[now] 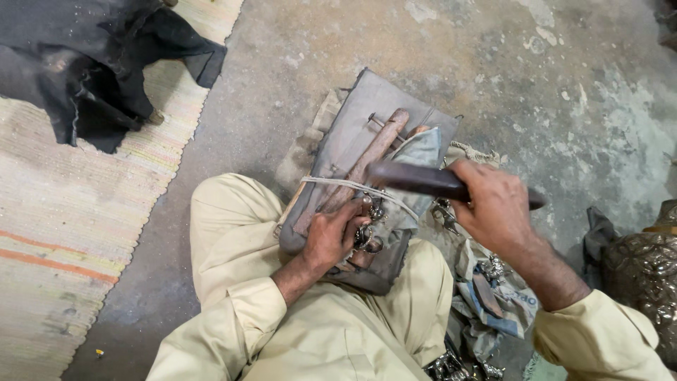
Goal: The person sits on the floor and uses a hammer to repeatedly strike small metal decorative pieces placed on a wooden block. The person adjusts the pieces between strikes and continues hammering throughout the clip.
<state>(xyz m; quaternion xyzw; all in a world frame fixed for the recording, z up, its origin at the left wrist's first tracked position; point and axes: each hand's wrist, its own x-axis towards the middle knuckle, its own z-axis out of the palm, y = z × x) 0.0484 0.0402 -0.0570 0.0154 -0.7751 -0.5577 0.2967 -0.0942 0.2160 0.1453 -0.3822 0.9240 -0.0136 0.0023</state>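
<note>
Two sleeves of pale khaki cloth fill the near edge, above folded knees in the same soft, creased fabric. Between the knees rests a worn grey leather pad (pixel 367 106), stiff and scuffed, bound across by a thin cord (pixel 352 185), with rough wooden sticks (pixel 374 152) tucked lengthwise under that cord. The left hand (pixel 331 236) presses down on the pad's near part, its fingers (pixel 350 212) curled loosely around small shiny metal pieces (pixel 368 236), which lie just under and beside the fingertips; how tightly they are gripped cannot be told. The right hand (pixel 493 204) is closed in a full fist around a dark, smooth wooden mallet (pixel 416 178), whose rounded length juts left over the pad, above the metal pieces, and pokes out behind the fist. By the right knee lie crumpled printed paper (pixel 504 307) and more bright metal bits (pixel 493 268). An embossed, dull brass vessel (pixel 645 271) stands at the right. Farther off, cracked grey concrete floor (pixel 493 56) spreads out, with a striped woven mat (pixel 63 212) and black cloth (pixel 92 63) at left.
</note>
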